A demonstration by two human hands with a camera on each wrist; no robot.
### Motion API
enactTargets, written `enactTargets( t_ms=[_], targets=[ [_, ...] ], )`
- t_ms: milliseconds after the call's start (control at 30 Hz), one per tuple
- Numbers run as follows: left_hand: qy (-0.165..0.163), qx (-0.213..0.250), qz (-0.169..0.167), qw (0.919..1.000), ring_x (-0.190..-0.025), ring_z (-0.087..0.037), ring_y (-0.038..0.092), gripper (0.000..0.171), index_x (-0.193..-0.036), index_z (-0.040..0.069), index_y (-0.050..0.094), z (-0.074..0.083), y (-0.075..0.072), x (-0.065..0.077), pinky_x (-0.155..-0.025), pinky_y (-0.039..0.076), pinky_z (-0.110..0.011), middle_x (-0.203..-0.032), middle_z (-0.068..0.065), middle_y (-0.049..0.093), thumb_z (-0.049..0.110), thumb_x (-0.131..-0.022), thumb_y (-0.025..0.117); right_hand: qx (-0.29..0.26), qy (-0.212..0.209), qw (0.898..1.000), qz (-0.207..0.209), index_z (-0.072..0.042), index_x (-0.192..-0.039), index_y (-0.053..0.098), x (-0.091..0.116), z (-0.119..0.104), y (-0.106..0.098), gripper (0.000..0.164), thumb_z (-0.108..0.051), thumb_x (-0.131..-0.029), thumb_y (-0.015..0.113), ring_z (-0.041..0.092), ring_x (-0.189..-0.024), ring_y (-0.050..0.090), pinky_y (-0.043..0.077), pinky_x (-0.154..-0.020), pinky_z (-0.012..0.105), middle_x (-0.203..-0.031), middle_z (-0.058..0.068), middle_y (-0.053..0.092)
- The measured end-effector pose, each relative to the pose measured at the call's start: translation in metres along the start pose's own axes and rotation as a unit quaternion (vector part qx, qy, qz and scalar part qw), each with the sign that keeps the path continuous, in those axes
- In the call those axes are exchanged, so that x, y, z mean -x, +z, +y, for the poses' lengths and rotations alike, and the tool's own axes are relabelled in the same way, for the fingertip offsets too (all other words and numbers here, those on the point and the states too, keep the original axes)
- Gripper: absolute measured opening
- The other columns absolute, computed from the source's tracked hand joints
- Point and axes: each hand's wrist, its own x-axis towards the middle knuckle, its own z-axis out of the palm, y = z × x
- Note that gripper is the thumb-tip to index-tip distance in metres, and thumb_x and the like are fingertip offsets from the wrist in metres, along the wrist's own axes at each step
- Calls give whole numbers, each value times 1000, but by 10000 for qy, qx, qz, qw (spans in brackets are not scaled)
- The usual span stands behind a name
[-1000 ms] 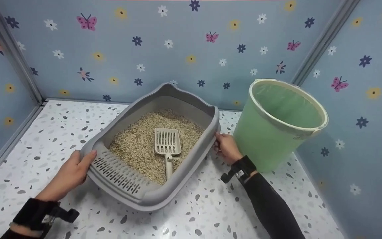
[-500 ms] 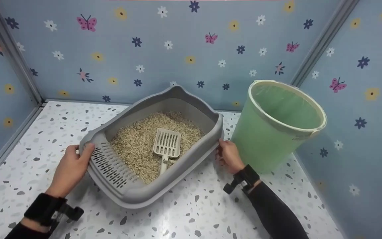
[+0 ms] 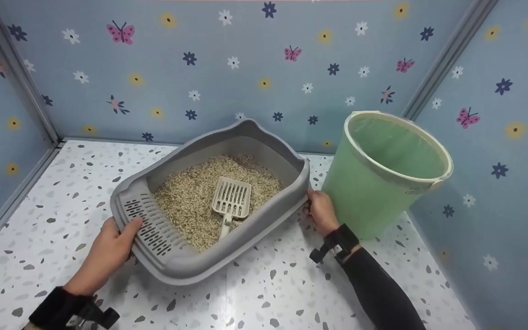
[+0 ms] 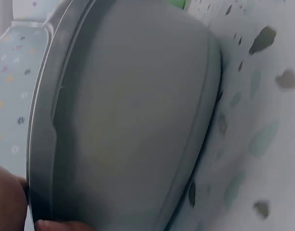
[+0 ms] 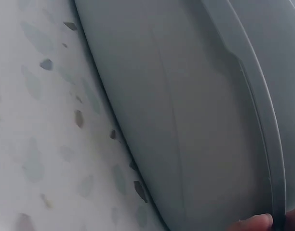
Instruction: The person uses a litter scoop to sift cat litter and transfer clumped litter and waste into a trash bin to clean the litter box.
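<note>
A grey litter box point(image 3: 259, 225) stands at an angle on the speckled surface, filled with tan pellet litter point(image 3: 190, 201). On the litter lies a beige slotted scoop point(image 3: 232, 198), handle toward the front. My left hand point(image 3: 108, 250) grips the front-left edge, thumb over the slotted step and fingers underneath. My right hand point(image 3: 322, 211) holds the rim at the right rear corner, its fingers partly hidden behind the box. The left wrist view has the box's outer wall point(image 4: 133, 115) close up. In the right wrist view, fingertips point(image 5: 256, 222) pinch the rim from below.
A green bin point(image 3: 360, 192) with a cream rim and a liner stands just right of the box, close to my right hand. Blue flowered panels point(image 3: 255, 55) enclose the back and both sides. White speckled surface point(image 3: 264, 302) lies in front.
The litter box has turned slightly clockwise, its front swinging left and its rear right. My right hand has moved slightly right with it. My left thumb has shifted further onto the slotted step.
</note>
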Motion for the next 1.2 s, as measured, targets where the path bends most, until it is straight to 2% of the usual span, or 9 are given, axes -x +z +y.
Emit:
enactTargets(
  t_ms=[133, 333, 433, 567, 667, 767, 900, 1033, 1200],
  targets=[
    [-43, 13, -184, 9998, -61, -17, 66, 74, -170, 1, 29, -6, -16, -18, -43, 48, -32, -101, -12, 79, 54, -120, 41, -427, -27, 9989, -191, -7, -99, 54, 17, 7, -1, 29, -24, -119, 44, 13, -61, 48, 36, -48, 23, -77, 1, 54],
    [-114, 118, -350, 9993, -53, -10, 53, 78, -173, 3, 22, -12, -36, -39, -41, 37, -25, -93, -7, 78, 57, -119, 40, -791, 38, 9952, -577, -6, -104, 53, 39, 14, -2, 25, -20, -120, 41, 11, -60, 47, 35, -47, 21, -78, 1, 53],
    [-173, 12, -355, 9992, -52, -11, 52, 80, -171, 3, 24, -6, -34, -35, -41, 37, -26, -93, -7, 78, 61, -119, 38, -562, 70, 9970, -532, -7, -102, 55, 39, 13, -5, 27, -23, -120, 42, 11, -57, 47, 33, -44, 21, -76, 1, 54],
    [-294, -160, -447, 9984, -52, -12, 51, 79, -171, 4, 28, 9, -21, -16, -40, 38, -28, -92, -10, 77, 61, -118, 40, 118, -85, 9995, -266, -9, -95, 60, 27, 8, -10, 37, -31, -120, 44, 13, -53, 47, 33, -44, 26, -70, 1, 55],
    [-337, -199, -559, 9977, -51, -12, 47, 78, -174, 5, 24, 16, -10, -1, -39, 40, -30, -92, -11, 75, 56, -119, 45, 684, -218, 9974, -52, -12, -83, 60, 14, 4, -13, 46, -37, -119, 44, 13, -49, 44, 34, -44, 28, -62, -1, 51],
    [-403, -114, -522, 9978, -50, -12, 46, 78, -175, 5, 22, 17, -2, 7, -39, 40, -29, -91, -10, 74, 53, -119, 48, 1292, -370, 9909, 96, -16, -77, 56, 4, 2, -15, 48, -38, -118, 43, 11, -46, 40, 33, -43, 27, -57, -5, 46],
    [-453, 72, -333, 9984, -49, -10, 44, 76, -174, 4, 23, 15, 2, 9, -39, 37, -26, -93, -9, 75, 51, -119, 49, 1737, -552, 9830, 230, -16, -80, 56, -3, 2, -16, 43, -33, -117, 42, 10, -48, 40, 34, -44, 25, -60, -5, 46],
    [-535, 112, -243, 9982, -52, -9, 46, 79, -175, 4, 18, 11, -1, 6, -41, 37, -26, -101, -7, 77, 49, -119, 50, 1601, -495, 9858, 141, -13, -86, 58, -4, 6, -15, 42, -33, -119, 40, 11, -47, 40, 34, -43, 26, -60, -3, 47],
    [-510, 238, -275, 9980, -53, -8, 44, 77, -174, 3, 22, 9, -11, -7, -43, 36, -25, -97, -3, 77, 49, -119, 50, 1409, -501, 9887, 148, -12, -89, 59, 8, 12, -16, 42, -32, -120, 40, 12, -49, 41, 36, -45, 26, -61, -3, 47]
  ],
)
